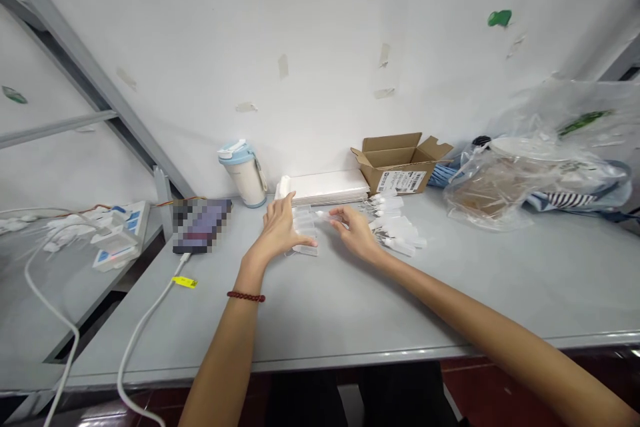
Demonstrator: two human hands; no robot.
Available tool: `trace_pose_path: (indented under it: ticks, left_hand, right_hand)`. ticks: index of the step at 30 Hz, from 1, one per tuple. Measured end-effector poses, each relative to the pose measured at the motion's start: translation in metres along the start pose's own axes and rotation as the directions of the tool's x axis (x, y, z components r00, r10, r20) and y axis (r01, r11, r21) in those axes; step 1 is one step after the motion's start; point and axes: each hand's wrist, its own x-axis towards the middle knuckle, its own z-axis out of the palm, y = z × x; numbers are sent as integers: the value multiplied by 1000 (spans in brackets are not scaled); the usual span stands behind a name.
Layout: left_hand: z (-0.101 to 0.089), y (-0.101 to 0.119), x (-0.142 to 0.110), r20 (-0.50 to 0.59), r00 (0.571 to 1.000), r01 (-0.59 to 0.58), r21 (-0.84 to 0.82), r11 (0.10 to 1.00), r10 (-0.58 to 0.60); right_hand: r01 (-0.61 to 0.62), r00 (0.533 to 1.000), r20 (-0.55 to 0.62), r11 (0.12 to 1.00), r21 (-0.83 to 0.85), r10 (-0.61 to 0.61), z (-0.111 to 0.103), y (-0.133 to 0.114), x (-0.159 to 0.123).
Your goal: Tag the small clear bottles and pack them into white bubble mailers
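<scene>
One white wall (330, 27) takes up the whole far side, and in front of it runs the grey table (325, 320), where all the action is. Out right, a crumpled clear plastic bag (473, 193) sprawls on the tabletop; left of it, up against the wall, a cardboard box (403, 180) stands with its flaps open. Next to that lies a low stack of flat white packs (327, 188), and left again a white tumbler (245, 180) with a blue lid stands upright. Now the hands! The left hand (280, 223) is spread wide, thumb well away from the fingers, arching around a row of translucent pieces (304, 223) just near of the stack; how firmly it presses, I can't tell. The right hand (355, 230) is nearly closed, fingertips pinching one small piece, with a loose pile of similar pieces (400, 230) just to its right. A dark phone (205, 227), partly blurred, lies far left of both. A beaded bracelet (246, 296) circles the left wrist, and smallest of all, the pinched white-tipped piece (324, 215) points left, toward the row.
</scene>
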Motion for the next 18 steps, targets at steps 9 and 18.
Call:
trace_pose_path:
  ticks: [9,18]
  left_hand:
    - [9,-14,10,-116,993,-20,-14,1000,18]
    - [11,-17,8,-105,994,11,83,996,-2]
  right_hand:
    - [146,983,116,989,-39,-141,46,-8,56]
    - [311,949,114,932,-183,-294,-16,-5,37]
